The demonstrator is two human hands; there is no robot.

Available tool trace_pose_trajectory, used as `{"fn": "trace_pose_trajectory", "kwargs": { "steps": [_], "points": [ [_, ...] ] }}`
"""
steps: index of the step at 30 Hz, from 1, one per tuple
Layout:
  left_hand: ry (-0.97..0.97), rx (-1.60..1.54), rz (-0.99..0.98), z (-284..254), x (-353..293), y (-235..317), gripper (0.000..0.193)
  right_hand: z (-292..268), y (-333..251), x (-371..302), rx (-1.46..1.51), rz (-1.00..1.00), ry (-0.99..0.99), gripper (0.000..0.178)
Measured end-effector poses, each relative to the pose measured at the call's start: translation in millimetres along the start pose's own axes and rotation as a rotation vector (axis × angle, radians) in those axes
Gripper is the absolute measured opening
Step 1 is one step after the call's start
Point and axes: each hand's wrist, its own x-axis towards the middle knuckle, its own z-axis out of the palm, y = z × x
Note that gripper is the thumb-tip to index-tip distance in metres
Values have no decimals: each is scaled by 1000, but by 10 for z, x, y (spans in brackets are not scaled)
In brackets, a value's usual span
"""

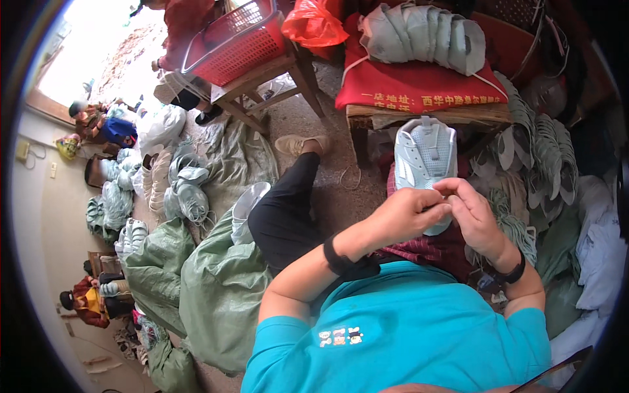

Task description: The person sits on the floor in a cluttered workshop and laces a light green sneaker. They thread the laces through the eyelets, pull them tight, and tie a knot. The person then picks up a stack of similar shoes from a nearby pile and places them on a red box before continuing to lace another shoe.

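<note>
A pale blue-white shoe upper (426, 154) lies toe-away across my lap, on a maroon checked cloth (419, 252). My left hand (409, 213) and my right hand (477, 219) meet over its near end. Both are closed, thumbs and fingers pinched together at the fingertips. Whatever sits between the fingertips, perhaps something thin, is too small to make out. The hands cover part of the upper. Beyond it, a row of nested light-grey shoe pieces (422, 38) rests on a red cloth (419, 85) over a wooden stool (373, 116).
To the right hang bundles of shoe pieces (550, 157) and pale laces (511, 223). At left stand green sacks (219, 295) and more bundled uppers (187, 190). A red plastic basket (242, 49) sits on a wooden stool ahead. Other people (88, 301) sit farther left.
</note>
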Motion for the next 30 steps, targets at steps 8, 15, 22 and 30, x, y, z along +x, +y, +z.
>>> {"fn": "trace_pose_trajectory", "kwargs": {
  "steps": [8,15,22,30],
  "points": [
    [46,236,-54,11,-32,-207,21,-206,174,72,-487,-380,71,8],
    [435,232,80,17,91,-586,12,-226,553,190,-184,-145,273,7],
    [363,407,80,58,258,-451,34,-237,654,287,-308,-178,314,9],
    [377,330,160,89,266,-635,39,-197,669,332,-566,-383,354,10]
  ]
}}
